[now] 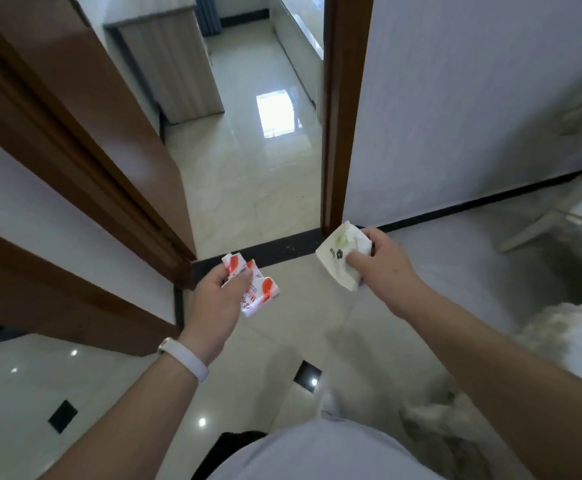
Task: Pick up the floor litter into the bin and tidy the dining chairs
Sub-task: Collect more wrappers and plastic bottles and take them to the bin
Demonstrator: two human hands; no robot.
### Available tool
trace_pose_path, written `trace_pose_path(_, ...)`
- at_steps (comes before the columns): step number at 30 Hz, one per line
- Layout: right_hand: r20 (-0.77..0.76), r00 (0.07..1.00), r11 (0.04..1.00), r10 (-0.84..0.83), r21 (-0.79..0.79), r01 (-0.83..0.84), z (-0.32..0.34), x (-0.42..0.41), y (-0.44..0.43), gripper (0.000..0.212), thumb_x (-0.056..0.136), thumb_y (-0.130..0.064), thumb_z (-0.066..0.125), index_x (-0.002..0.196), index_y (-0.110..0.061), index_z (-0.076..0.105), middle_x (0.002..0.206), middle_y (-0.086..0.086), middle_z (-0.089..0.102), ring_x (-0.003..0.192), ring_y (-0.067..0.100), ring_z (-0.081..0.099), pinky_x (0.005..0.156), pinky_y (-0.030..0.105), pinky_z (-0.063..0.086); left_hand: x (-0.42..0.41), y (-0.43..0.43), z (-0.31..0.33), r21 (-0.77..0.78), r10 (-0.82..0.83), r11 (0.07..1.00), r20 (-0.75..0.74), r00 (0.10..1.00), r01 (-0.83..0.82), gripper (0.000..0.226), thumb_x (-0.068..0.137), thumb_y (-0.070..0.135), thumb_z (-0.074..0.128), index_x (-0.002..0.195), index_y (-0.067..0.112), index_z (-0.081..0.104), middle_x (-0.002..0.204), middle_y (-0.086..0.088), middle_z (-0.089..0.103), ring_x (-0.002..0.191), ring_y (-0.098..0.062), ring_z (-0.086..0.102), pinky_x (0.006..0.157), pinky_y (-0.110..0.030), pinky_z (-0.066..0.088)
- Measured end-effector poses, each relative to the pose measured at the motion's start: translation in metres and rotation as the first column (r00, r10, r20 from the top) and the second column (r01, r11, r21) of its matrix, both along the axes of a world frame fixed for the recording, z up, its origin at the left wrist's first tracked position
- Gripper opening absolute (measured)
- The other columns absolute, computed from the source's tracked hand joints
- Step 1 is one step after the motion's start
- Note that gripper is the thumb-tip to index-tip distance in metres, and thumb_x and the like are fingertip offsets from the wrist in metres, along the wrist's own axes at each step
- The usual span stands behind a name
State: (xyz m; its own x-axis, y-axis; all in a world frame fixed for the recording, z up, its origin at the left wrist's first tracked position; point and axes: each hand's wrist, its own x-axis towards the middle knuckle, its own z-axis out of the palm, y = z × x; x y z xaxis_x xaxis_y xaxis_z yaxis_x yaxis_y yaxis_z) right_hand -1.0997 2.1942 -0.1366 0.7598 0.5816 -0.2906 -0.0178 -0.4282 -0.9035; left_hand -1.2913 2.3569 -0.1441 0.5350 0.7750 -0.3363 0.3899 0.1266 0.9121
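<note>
Grips red-and-white wrapper (261, 292) in left hand (215, 299), crumpled white packet (336, 259) in right hand (383, 266). Cannot read either print.

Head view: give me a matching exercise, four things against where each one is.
Things
1. red wrapper
2. green-marked wrapper
3. wristband
4. furry animal

Places
A. in the right hand
B. on the floor, far right
C. in the left hand
D. on the left wrist

Pairs: 1-C, 2-A, 3-D, 4-B.
</note>
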Motion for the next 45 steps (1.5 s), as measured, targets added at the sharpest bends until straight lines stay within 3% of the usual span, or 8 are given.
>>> trace_pose_path(3,-0.008,0.999,0.999,-0.049,-0.013,0.049,-0.002,0.025,0.003,0.02,0.088,-0.015,0.062,0.094,-0.035,0.059,0.097,-0.005,0.067,0.091,0.018,0.065,0.08,0.042,0.056,0.042,0.018,-0.005,-0.031,-0.065,0.997,-0.022,0.998,0.064,0.03,0.097,0.031,0.062,0.122,0.014,0.065,0.108,-0.006,0.072,0.096,-0.023,0.07,0.075,-0.031,0.053)
trace_pose_path(8,-0.046,0.975,0.976,-0.215,-0.038,0.214,-0.02,0.066,0.014,0.021,0.085,-0.012,0.062,0.095,-0.031,0.061,0.098,-0.001,0.068,0.092,0.021,0.066,0.083,0.048,0.057,0.112,0.058,-0.017,-0.033,-0.167,0.985,0.011,0.986,0.167,0.014,0.097,0.02,0.062,0.103,0.011,0.07,0.087,-0.002,0.073,0.078,-0.014,0.069,0.062,-0.021,0.049)
trace_pose_path(14,0.007,0.936,0.929,-0.352,-0.118,0.35,-0.035,0.126,0.048,0.021,0.085,-0.012,0.061,0.099,-0.028,0.059,0.095,-0.001,0.065,0.087,0.021,0.063,0.069,0.038,0.055,0.203,0.118,-0.042,-0.102,-0.328,0.939,0.017,0.945,0.328,0.017,0.097,0.017,0.06,0.092,0.001,0.066,0.08,-0.009,0.066,0.076,-0.022,0.062,0.072,-0.038,0.048)
trace_pose_path(20,0.002,0.854,0.832,-0.52,-0.227,0.507,-0.045,0.177,0.094,0.016,0.087,-0.013,0.061,0.1,-0.023,0.06,0.092,0.002,0.063,0.077,0.018,0.058,0.06,0.027,0.045,0.304,0.181,-0.06,-0.165,-0.488,0.858,0.036,0.872,0.487,0.015,0.098,0.014,0.058,0.093,0.002,0.065,0.082,-0.008,0.065,0.074,-0.018,0.061,0.069,-0.031,0.05)
trace_pose_path(27,-0.011,0.768,0.735,-0.641,-0.298,0.609,-0.067,0.227,0.13,0.018,0.088,-0.02,0.063,0.105,-0.022,0.06,0.094,-0.001,0.065,0.082,0.016,0.062,0.067,0.029,0.05,0.401,0.219,-0.093,-0.227,-0.652,0.745,-0.051,0.756,0.627,0.009,0.098,0.02,0.061,0.097,0.013,0.067,0.087,-0.004,0.07,0.077,-0.017,0.067,0.061,-0.022,0.052)
trace_pose_path(31,-0.028,0.731,0.696,-0.681,-0.334,0.635,-0.091,0.252,0.12,0.017,0.089,-0.017,0.062,0.104,-0.023,0.06,0.092,-0.002,0.064,0.078,0.012,0.059,0.061,0.024,0.044,0.442,0.205,-0.112,-0.24,-0.715,0.693,-0.109,0.691,0.68,0.009,0.099,0.017,0.059,0.095,0.012,0.066,0.083,-0.001,0.068,0.066,-0.005,0.065,0.051,-0.012,0.047)
trace_pose_path(38,-0.155,0.707,0.711,-0.69,-0.327,0.622,-0.157,0.303,0.089,0.014,0.088,-0.015,0.063,0.091,-0.027,0.057,0.086,0.0,0.062,0.073,0.012,0.056,0.059,0.024,0.044,0.494,0.168,-0.161,-0.249,-0.74,0.673,-0.213,0.638,0.697,0.023,0.1,0.03,0.057,0.114,0.013,0.063,0.101,0.002,0.068,0.09,-0.012,0.067,0.061,-0.011,0.048)
trace_pose_path(45,-0.253,0.728,0.764,-0.637,-0.338,0.55,-0.227,0.361,0.058,0.023,0.087,-0.015,0.063,0.108,-0.023,0.06,0.094,-0.001,0.065,0.081,0.014,0.061,0.063,0.025,0.046,0.542,0.129,-0.226,-0.28,-0.741,0.671,-0.287,0.608,0.686,0.03,0.099,0.036,0.058,0.126,0.023,0.061,0.116,0.004,0.067,0.106,-0.016,0.065,0.077,-0.023,0.053)
